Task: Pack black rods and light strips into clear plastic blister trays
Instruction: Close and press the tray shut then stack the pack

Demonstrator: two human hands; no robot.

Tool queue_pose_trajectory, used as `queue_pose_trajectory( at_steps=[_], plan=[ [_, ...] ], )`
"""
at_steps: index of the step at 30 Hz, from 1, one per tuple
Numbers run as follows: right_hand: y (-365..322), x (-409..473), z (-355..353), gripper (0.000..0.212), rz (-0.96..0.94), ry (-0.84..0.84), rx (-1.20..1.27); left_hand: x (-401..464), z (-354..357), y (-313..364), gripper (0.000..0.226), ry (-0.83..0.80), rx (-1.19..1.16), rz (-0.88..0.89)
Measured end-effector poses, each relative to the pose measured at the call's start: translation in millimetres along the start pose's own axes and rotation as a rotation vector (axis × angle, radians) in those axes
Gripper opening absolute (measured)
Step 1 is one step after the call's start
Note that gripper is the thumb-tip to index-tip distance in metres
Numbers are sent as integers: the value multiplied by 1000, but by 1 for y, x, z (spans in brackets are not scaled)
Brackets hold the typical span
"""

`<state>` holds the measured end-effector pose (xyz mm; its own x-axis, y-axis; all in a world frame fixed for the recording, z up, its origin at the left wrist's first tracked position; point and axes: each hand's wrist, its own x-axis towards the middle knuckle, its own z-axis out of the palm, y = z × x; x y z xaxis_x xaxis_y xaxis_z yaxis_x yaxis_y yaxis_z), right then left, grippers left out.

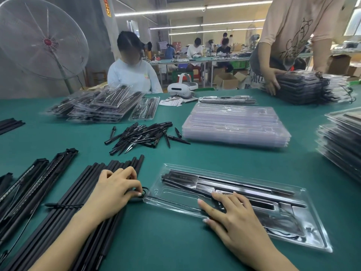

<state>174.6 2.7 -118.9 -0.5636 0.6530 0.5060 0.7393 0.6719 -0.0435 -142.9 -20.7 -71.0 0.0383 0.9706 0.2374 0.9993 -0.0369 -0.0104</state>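
While the right hand [232, 218] is lying with its fingers spread and flat on the clear plastic blister tray [304, 227] just in front of the person, the left hand [115, 192] is resting on the bundle of long black rods [82, 216] beside it, with thumb and forefinger pinching a small black cable loop [143, 192] at the tray's near-left corner. This tray is already holding long black pieces in its upper channels, yet its lower-left pocket is looking bare, so I judge it partly filled and waiting for more. Farther out, a loose heap of short black pointed spikes [142, 136] is lying mid-table, and a stack of empty clear trays [234, 126] is sitting well beyond the hands. Piles of filled trays [97, 106] are building up at the far left, so some are done and many remain.
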Motion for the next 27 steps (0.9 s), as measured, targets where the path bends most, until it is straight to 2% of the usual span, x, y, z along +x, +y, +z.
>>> queue_pose_trajectory(
  at_steps=[2,4,7,10,13,15,16,18,20,24,27],
  plan=[
    [0,0,0,54,5,-1,6,0,-2,1,4,12,34,22],
    [1,-1,1,45,11,2,8,-1,-2,3,13,42,37,48],
    [2,-1,2,42,7,11,-4,-2,-1,5,7,-28,-3,40],
    [2,-1,4,41,2,-4,-13,4,-4,-3,9,-129,-222,-11],
    [3,2,5,41,-10,-21,-35,17,-12,-3,20,-5,-543,-50],
    [4,4,3,41,-25,-33,-42,31,-13,5,14,-33,-523,-84],
    [5,5,2,41,-31,-38,-51,39,-10,11,11,-92,-469,-111],
    [5,6,0,42,-33,-40,-58,52,-2,21,34,-285,-408,-194],
    [4,5,1,42,-28,-33,-31,64,6,26,43,-452,-455,-247],
    [5,5,0,40,-26,-32,-3,76,3,19,24,-647,-580,-221],
    [13,2,-4,40,-96,-29,39,74,-6,17,22,-814,-602,-223]
  ],
)
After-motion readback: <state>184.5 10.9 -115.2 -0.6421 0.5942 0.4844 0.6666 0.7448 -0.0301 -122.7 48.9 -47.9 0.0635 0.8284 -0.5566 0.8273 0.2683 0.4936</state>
